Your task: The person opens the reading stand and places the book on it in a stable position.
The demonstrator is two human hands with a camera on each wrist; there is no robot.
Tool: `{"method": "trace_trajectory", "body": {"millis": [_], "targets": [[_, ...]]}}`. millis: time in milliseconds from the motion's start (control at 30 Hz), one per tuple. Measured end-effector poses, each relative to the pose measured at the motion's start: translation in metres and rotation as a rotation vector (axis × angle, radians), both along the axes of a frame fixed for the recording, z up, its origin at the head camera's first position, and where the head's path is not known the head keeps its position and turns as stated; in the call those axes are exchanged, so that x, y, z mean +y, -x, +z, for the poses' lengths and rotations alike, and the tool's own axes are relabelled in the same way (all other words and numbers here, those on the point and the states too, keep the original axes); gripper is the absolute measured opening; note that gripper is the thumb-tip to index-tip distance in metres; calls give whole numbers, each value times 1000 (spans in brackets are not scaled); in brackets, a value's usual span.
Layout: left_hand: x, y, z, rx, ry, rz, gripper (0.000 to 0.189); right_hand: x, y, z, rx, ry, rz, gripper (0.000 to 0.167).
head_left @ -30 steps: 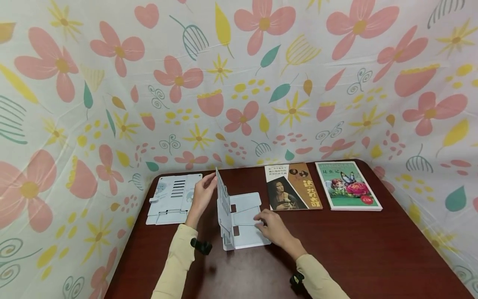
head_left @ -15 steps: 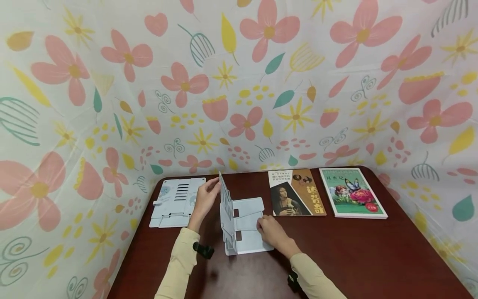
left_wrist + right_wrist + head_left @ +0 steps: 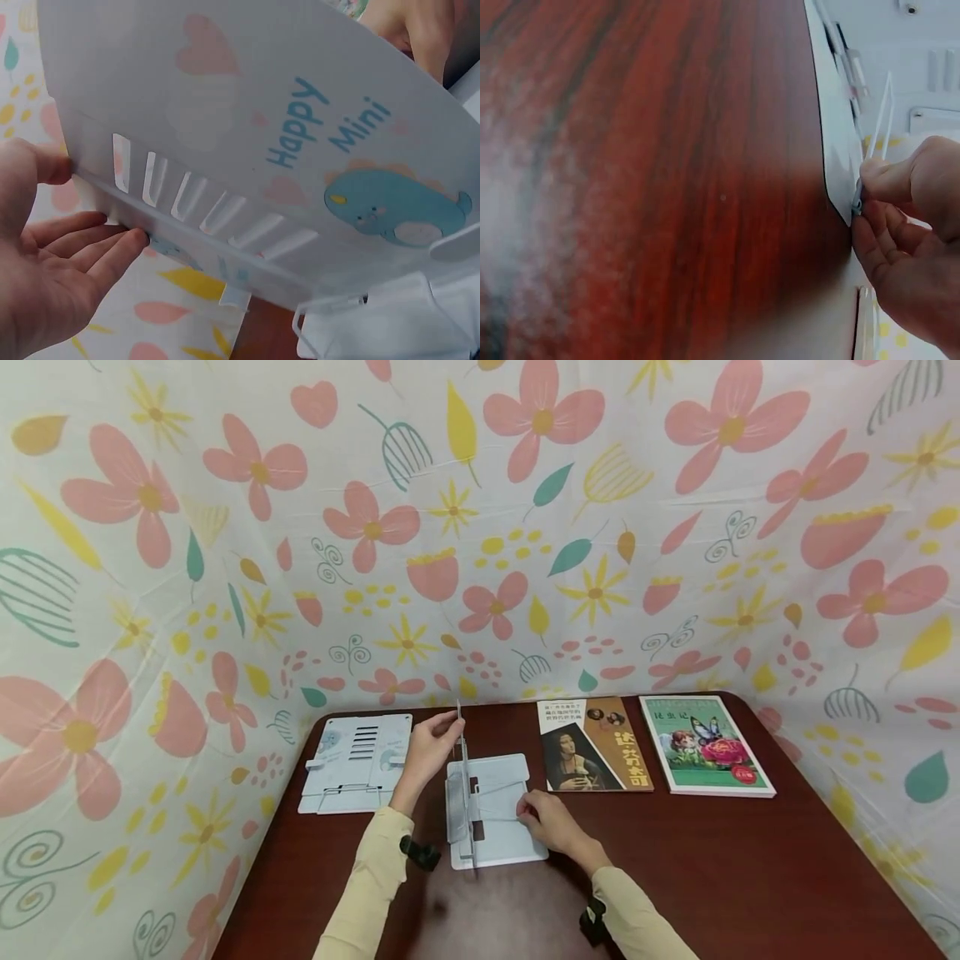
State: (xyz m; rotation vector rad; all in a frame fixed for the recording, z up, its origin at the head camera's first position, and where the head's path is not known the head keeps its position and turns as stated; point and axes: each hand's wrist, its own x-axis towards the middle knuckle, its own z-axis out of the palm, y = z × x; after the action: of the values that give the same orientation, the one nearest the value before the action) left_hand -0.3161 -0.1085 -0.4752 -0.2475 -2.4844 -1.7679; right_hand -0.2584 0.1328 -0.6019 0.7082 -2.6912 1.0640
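A white folding book stand (image 3: 498, 847) sits on the table, its base flat and its slotted panel raised almost edge-on in the head view. My left hand (image 3: 429, 753) pinches the panel's far top edge between thumb and fingers. The left wrist view shows the panel (image 3: 217, 105) with "Happy Mini" lettering and a blue dinosaur. With thumb and fingertips, my right hand (image 3: 553, 823) pinches the right side of the stand, where the right wrist view shows a thin wire support (image 3: 883, 120) rising by the thumb. Exactly which part lies between those fingertips is partly hidden.
A second white book stand (image 3: 352, 768) lies folded flat to the left. Two books lie at the back right: a brown one with a portrait (image 3: 573, 760) and a green one with a butterfly (image 3: 705, 747). A flower-patterned curtain (image 3: 480, 560) stands behind the table.
My left hand has moved right, swinging the stand's panel from a leftward lean to nearly upright. My right hand's fingers have curled in at the base's right side. The head view has shifted slightly.
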Motion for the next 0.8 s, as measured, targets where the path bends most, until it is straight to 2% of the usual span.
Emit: {"method": "trace_trajectory", "body": {"millis": [267, 533, 800], "targets": [[30, -1, 5, 31, 78, 2, 40, 5, 0, -5, 3, 90, 31, 13], [53, 5, 0, 104, 198, 27, 38, 5, 2, -8, -17, 130, 36, 13], [66, 3, -1, 102, 214, 9, 39, 10, -1, -9, -33, 183, 31, 12]]}}
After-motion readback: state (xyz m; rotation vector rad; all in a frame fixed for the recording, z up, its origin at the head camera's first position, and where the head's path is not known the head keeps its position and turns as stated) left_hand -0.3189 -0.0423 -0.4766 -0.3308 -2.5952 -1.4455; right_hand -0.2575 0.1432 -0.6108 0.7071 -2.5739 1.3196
